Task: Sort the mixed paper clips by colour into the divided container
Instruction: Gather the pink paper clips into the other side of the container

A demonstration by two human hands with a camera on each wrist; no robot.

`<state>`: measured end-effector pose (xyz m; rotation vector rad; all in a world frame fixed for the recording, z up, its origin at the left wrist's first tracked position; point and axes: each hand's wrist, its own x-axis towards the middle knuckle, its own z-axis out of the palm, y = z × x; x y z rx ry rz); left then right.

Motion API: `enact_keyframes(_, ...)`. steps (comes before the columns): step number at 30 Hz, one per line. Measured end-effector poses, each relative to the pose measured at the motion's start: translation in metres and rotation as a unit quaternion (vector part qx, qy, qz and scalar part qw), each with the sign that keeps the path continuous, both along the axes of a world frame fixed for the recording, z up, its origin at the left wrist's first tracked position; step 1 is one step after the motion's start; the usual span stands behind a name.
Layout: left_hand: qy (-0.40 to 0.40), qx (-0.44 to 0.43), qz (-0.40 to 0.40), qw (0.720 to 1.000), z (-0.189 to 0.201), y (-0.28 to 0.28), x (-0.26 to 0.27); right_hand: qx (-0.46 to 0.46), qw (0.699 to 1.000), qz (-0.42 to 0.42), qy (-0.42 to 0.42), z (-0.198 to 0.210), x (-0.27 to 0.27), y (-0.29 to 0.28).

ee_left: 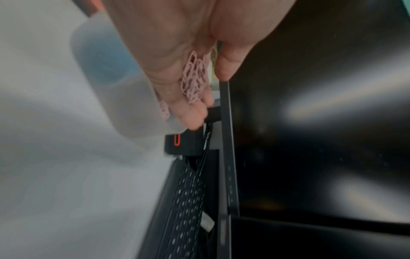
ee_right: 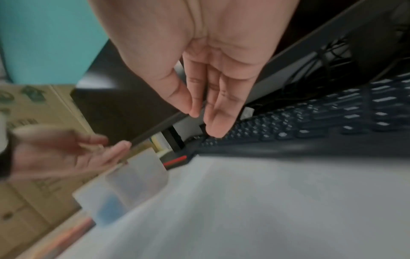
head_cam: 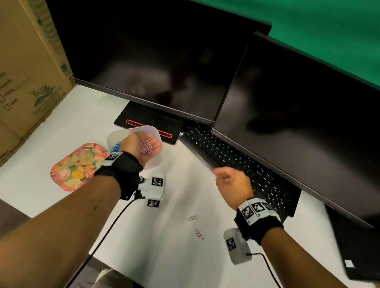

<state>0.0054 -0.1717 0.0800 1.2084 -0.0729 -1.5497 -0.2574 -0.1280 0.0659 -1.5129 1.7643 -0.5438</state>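
The right hand (ee_right: 199, 57) fills the upper centre of the frame, palm to the camera, fingers (ee_right: 216, 121) extended and empty above a dark keyboard (ee_right: 310, 122) at right. At left, the blurred left hand (ee_right: 66, 154) hovers open over a translucent divided container (ee_right: 124, 185), a blue patch showing through its lower compartment. Cardboard boxes (ee_right: 40, 112) stand behind; white table (ee_right: 266, 210) fills the lower right.

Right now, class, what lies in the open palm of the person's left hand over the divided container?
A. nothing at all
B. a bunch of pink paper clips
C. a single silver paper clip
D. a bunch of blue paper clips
B: the left hand is turned palm up over the divided container with a bunch of pink paper clips lying on it; the blue paper clips already sit in a compartment beside the wrist.
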Motion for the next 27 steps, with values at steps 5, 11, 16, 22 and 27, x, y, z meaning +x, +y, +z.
enact_keyframes(5,-0.083,0.061,-0.014,0.995,-0.008,-0.027,0.012,0.095,0.983,0.097,0.125,-0.034,-0.009,0.028)
enact_keyframes(11,-0.368,-0.052,-0.082,0.925,-0.002,-0.012,-0.015,0.089,0.936,0.247,0.236,-0.049,0.002,0.049)
enact_keyframes(16,-0.553,-0.182,-0.399,0.708,-0.047,0.059,-0.071,0.085,0.939,0.241,0.229,-0.060,0.007,0.080)
enact_keyframes(22,-0.626,-0.120,-0.567,0.522,-0.091,0.092,-0.109,0.081,0.952,0.214,0.205,-0.062,0.013,0.096)
enact_keyframes(27,-0.667,-0.098,-0.587,0.448,-0.098,0.087,-0.114,0.112,0.947,0.206,0.218,-0.062,0.013,0.097)
